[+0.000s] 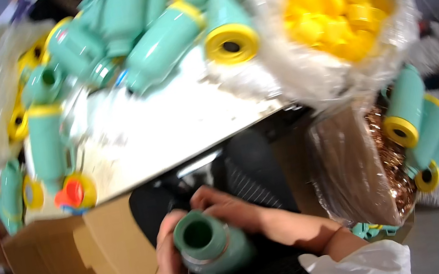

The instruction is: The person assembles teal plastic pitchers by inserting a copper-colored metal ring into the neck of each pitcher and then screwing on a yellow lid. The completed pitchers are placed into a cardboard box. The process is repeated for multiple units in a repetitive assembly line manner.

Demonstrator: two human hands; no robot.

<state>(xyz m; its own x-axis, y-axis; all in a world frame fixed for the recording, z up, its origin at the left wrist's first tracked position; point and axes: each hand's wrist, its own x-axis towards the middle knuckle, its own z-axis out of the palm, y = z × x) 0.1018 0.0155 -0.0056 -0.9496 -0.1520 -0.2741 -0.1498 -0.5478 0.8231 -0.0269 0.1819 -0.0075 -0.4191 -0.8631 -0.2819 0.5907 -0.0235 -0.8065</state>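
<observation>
Over my lap, a green flask with a handle is tilted so that its open mouth points up at me. A thin metallic-looking ring runs round it below the neck. My left hand is closed around the flask's left side. From the far right side, my right hand grips the same flask near its neck; some of its fingers are hidden behind it.
Similar green flasks with yellow bases lie on the white table. A plastic bag of yellow caps stands at its right. Below are a bag of coppery pieces and more flasks. A cardboard box stands at lower left.
</observation>
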